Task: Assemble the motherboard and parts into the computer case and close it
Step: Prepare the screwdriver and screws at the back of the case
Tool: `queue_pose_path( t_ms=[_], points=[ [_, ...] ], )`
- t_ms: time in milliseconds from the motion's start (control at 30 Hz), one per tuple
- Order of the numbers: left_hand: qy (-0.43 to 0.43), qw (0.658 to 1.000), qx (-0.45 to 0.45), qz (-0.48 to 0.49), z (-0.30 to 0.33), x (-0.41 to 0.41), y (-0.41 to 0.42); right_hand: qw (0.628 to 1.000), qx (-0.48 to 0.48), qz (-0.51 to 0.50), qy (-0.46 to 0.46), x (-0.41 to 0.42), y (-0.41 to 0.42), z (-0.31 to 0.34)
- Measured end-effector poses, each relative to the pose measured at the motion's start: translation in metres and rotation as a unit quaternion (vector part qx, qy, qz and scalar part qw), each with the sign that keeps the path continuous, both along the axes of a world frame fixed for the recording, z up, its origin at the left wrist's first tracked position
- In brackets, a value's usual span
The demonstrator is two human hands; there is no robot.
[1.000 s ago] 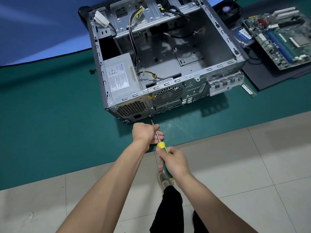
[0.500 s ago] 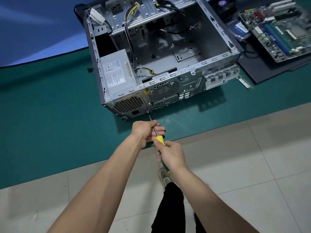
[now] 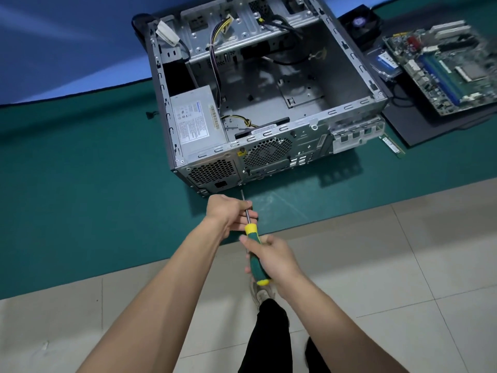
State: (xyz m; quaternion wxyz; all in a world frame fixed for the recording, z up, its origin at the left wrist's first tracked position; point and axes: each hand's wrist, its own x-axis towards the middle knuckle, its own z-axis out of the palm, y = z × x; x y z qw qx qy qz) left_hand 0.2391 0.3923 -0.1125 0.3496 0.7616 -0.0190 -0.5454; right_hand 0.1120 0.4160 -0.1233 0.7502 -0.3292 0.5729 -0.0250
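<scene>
The computer case [image 3: 269, 109] lies open on its side on the green mat [image 3: 80, 184], filling the view from eleven to one o'clock, its rear panel facing the person. At its ten o'clock corner sits the power supply [image 3: 197, 119], already inside.

Just below the case's rear edge, the left hand [image 3: 228, 215] has its fingers [image 3: 248, 211] curled lightly round the bare shaft of the screwdriver [image 3: 254, 249], steadying it. The tip points toward twelve o'clock, at or just short of a spot low on the rear panel beside the power supply grille; whether it is seated in a screw cannot be told.

At five o'clock from that hand, the right hand [image 3: 277, 261] wraps the green-and-yellow handle firmly.

Far right, at two o'clock, the motherboard [image 3: 443, 65] rests on a dark pad [image 3: 430, 130], well apart from the case and not yet installed.

The likely risk: the long shaft approaches at a shallow angle, so the tip may cam out and strip the screw head or skid across the panel.
</scene>
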Motion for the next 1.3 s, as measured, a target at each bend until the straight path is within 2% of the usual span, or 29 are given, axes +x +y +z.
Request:
queue_pose_path(
  t_ms=[67, 100, 167, 233, 267, 300, 367, 467, 533, 567, 600, 633, 700, 733, 800, 867, 933, 1033, 1100, 1167, 1233, 1300],
  points=[
    [-0.012, 1.000, -0.001, 0.015, -0.004, -0.004, 0.001, 0.996, -0.066, 0.001, 0.058, 0.000, 0.001, -0.007],
    [-0.019, 1.000, -0.004, 0.020, -0.006, -0.007, 0.002, 0.998, -0.052, -0.021, 0.042, -0.001, 0.000, -0.009],
    [0.001, 1.000, -0.014, 0.020, -0.008, -0.009, 0.003, 0.990, 0.084, -0.091, -0.065, -0.007, -0.002, -0.011],
    [0.060, 0.998, -0.020, 0.008, -0.007, -0.009, 0.002, 0.934, 0.263, -0.136, -0.199, -0.016, -0.009, -0.011],
    [0.074, 0.997, -0.017, -0.002, -0.006, -0.008, 0.001, 0.910, 0.306, -0.141, -0.240, -0.019, -0.012, -0.011],
    [0.072, 0.997, -0.011, -0.009, -0.005, -0.008, -0.001, 0.906, 0.313, -0.134, -0.252, -0.021, -0.014, -0.010],
    [0.036, 0.999, 0.007, -0.009, -0.005, -0.009, -0.005, 0.939, 0.263, -0.097, -0.199, -0.021, -0.018, -0.008],
    [-0.041, 0.999, 0.028, -0.013, -0.009, -0.012, -0.008, 0.997, 0.064, -0.013, -0.051, -0.017, -0.011, -0.008],
    [-0.069, 0.997, 0.028, -0.016, -0.012, -0.015, -0.007, 0.997, -0.061, -0.001, 0.036, -0.012, -0.005, -0.014],
    [-0.071, 0.997, 0.024, -0.016, -0.012, -0.016, -0.006, 0.996, -0.068, -0.012, 0.051, -0.010, -0.003, -0.016],
    [-0.060, 0.998, 0.016, -0.014, -0.012, -0.016, -0.005, 0.999, -0.026, -0.034, 0.030, -0.010, -0.003, -0.018],
    [-0.032, 0.999, 0.007, -0.007, -0.010, -0.015, -0.003, 0.996, 0.059, -0.064, -0.023, -0.010, -0.004, -0.017],
    [0.023, 1.000, -0.004, -0.011, -0.005, -0.011, 0.000, 0.962, 0.220, -0.098, -0.125, -0.016, -0.009, -0.016],
    [0.019, 0.999, 0.003, -0.037, -0.002, -0.009, 0.000, 0.956, 0.238, -0.088, -0.149, -0.019, -0.012, -0.017],
    [-0.057, 0.988, 0.041, -0.137, 0.005, -0.007, -0.001, 0.966, 0.211, -0.056, -0.141, -0.023, -0.013, -0.019],
    [-0.192, 0.946, 0.071, -0.253, 0.016, -0.007, -0.004, 0.976, 0.177, -0.041, -0.122, -0.022, -0.014, -0.017],
    [-0.350, 0.879, 0.061, -0.319, 0.034, -0.008, -0.006, 0.983, 0.153, -0.034, -0.094, -0.019, -0.014, -0.013],
    [-0.535, 0.788, -0.049, -0.301, 0.071, -0.009, -0.006, 0.994, 0.093, -0.023, -0.043, -0.012, -0.013, -0.007],
    [-0.598, 0.747, -0.150, -0.247, 0.094, -0.008, -0.011, 0.999, 0.029, -0.025, -0.017, -0.008, -0.011, -0.007],
    [-0.647, 0.699, -0.208, -0.222, 0.108, -0.002, -0.023, 0.999, -0.037, -0.014, 0.010, -0.006, -0.008, -0.008],
    [-0.678, 0.661, -0.202, -0.250, 0.114, 0.009, -0.044, 0.996, -0.079, 0.003, 0.034, -0.004, -0.006, -0.010],
    [-0.666, 0.661, -0.145, -0.314, 0.113, 0.025, -0.071, 0.994, -0.096, 0.006, 0.047, -0.002, -0.005, -0.013]
  ],
)
